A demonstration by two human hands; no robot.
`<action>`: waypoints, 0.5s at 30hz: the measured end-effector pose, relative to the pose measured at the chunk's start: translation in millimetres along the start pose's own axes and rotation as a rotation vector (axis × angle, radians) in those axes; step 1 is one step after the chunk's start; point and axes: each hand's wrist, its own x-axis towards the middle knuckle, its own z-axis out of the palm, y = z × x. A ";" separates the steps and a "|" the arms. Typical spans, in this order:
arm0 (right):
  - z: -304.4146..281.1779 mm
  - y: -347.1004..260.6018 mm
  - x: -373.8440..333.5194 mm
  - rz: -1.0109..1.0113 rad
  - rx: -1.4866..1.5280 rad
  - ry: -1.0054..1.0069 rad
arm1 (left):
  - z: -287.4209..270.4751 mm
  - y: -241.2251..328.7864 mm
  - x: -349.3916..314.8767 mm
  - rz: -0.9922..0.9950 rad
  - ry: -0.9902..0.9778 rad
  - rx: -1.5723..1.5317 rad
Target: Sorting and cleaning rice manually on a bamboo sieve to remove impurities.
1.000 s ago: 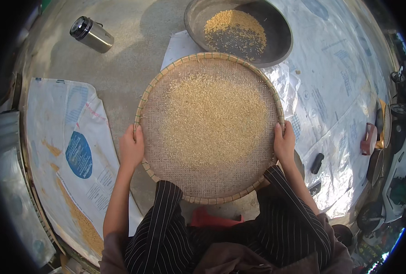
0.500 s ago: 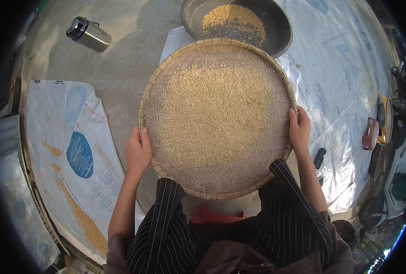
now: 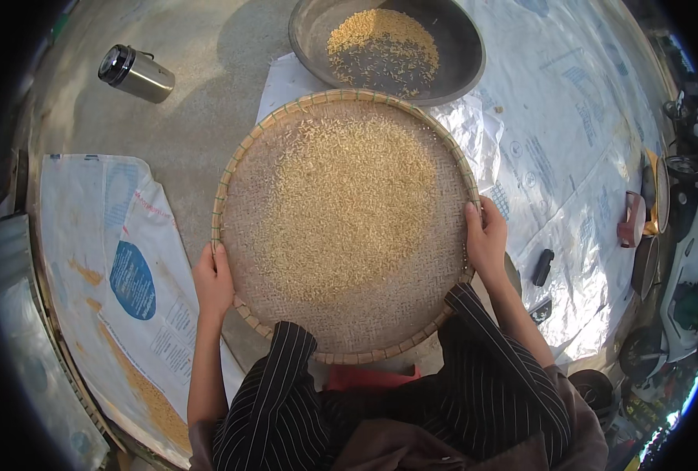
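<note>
While gripping the woven tray with fingers of left hand and right hand, just pulled it, grain included, back from the basin toward the knees, so likely mid-shake.

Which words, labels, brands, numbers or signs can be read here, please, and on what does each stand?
Left sheet: pale lettering on a blue patch, plus red and dark print; too small or blurred to quote.
Right sheet: faded blue print, too blurred to quote.
Tray, basin: none visible.
</note>
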 end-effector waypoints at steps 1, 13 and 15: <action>-11.9 1.0 11.3 0.088 0.093 -0.057 | 6.1 4.7 -1.5 0.001 0.000 0.003; -15.4 -19.4 7.5 -0.030 -0.059 0.079 | 17.4 33.1 9.9 0.097 0.162 0.034; -32.1 1.7 17.5 -0.124 -0.099 0.094 | 25.8 40.5 8.5 0.012 0.173 0.055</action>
